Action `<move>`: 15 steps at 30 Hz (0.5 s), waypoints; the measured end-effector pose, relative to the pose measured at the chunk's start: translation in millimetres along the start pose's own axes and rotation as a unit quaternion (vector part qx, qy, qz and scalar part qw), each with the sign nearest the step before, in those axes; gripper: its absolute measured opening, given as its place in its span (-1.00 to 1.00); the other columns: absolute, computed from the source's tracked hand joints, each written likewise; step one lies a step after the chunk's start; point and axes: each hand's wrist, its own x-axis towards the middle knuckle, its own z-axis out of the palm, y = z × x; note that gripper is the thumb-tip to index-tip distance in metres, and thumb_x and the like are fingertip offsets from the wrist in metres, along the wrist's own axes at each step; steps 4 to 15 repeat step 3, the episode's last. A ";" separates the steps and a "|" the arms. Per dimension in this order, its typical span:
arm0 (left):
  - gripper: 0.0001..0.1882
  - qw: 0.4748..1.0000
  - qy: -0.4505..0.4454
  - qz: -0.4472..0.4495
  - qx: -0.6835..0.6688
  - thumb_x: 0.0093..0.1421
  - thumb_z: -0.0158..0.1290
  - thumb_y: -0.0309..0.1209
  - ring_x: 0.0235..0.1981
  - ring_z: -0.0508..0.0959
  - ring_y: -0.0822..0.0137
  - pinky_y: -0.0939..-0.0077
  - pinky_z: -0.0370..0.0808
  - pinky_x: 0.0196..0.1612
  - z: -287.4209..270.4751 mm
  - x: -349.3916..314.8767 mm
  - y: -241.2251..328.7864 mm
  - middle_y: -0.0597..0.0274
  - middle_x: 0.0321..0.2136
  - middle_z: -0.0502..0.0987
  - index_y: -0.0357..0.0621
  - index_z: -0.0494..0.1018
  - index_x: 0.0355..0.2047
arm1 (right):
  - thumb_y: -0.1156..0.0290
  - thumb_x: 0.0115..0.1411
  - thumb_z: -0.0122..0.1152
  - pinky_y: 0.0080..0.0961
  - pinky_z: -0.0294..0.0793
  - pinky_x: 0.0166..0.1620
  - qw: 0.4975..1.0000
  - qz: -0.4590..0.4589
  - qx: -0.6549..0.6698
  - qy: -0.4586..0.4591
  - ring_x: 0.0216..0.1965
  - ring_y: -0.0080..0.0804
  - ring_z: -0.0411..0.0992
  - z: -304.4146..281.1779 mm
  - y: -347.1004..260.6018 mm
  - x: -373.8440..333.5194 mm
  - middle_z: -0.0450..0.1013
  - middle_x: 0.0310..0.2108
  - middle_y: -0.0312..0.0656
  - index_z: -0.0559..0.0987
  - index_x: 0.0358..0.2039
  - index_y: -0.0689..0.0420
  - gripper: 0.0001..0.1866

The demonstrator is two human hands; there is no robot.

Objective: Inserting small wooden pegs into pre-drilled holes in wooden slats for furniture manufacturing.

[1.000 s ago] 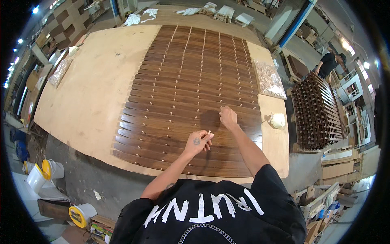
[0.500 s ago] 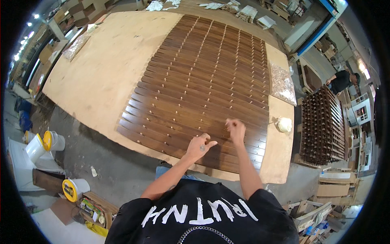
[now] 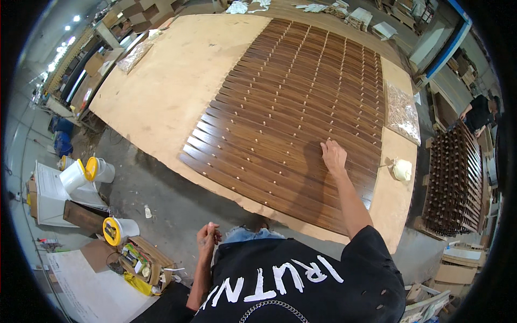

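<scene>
Dark brown wooden slats point(image 3: 258, 172) lie side by side across the table, with rows of small pale wooden dowels point(image 3: 253, 149) standing up from them. Over the near right part of the slats is my right hand point(image 3: 334, 156), its fingers pinched together at the slat surface. Whatever sits between those fingertips is too small to make out. My left hand point(image 3: 209, 235) hangs off the table's near edge, left of my body, with its fingers curled. What it holds, if anything, is hidden.
The slats rest on a pale plywood tabletop point(image 3: 172, 81). Along its right side lie a bag of dowels point(image 3: 402, 113) and a cream-coloured lump point(image 3: 402, 169). A slat stack point(image 3: 455, 183) stands at right beside another person point(image 3: 479, 114). White buckets point(image 3: 121, 230) stand at left.
My left hand has left the slats and dropped back past the table's near edge. My right hand has moved slightly farther over the slats. The view has shifted left.
</scene>
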 end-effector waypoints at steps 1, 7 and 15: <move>-0.55 1.000 0.017 0.011 -0.016 0.33 -0.06 -0.05 -0.68 0.42 0.53 0.69 0.30 -0.62 -4.7 -4.5 -1.5 0.22 -0.63 0.49 -0.26 0.50 -0.32 | 0.17 0.22 0.12 -0.23 0.52 -0.34 1.000 -0.024 -0.014 0.006 -0.39 -0.10 0.51 1.3 -2.7 0.4 0.50 -0.41 -0.10 0.52 -0.44 0.10 -0.74; -0.56 0.999 0.035 0.024 -0.028 0.33 -0.05 -0.05 -0.68 0.42 0.52 0.69 0.30 -0.62 -9.9 -9.8 -4.9 0.22 -0.63 0.49 -0.25 0.50 -0.29 | 0.18 0.22 0.12 -0.25 0.54 -0.33 0.998 -0.051 -0.022 0.014 -0.38 -0.12 0.52 5.7 -10.0 0.8 0.51 -0.40 -0.10 0.52 -0.44 0.09 -0.75; -0.56 0.999 0.035 0.024 -0.028 0.33 -0.05 -0.05 -0.68 0.42 0.52 0.69 0.30 -0.62 -9.9 -9.8 -4.9 0.22 -0.63 0.49 -0.25 0.50 -0.29 | 0.18 0.22 0.12 -0.25 0.54 -0.33 0.998 -0.051 -0.022 0.014 -0.38 -0.12 0.52 5.7 -10.0 0.8 0.51 -0.40 -0.10 0.52 -0.44 0.09 -0.75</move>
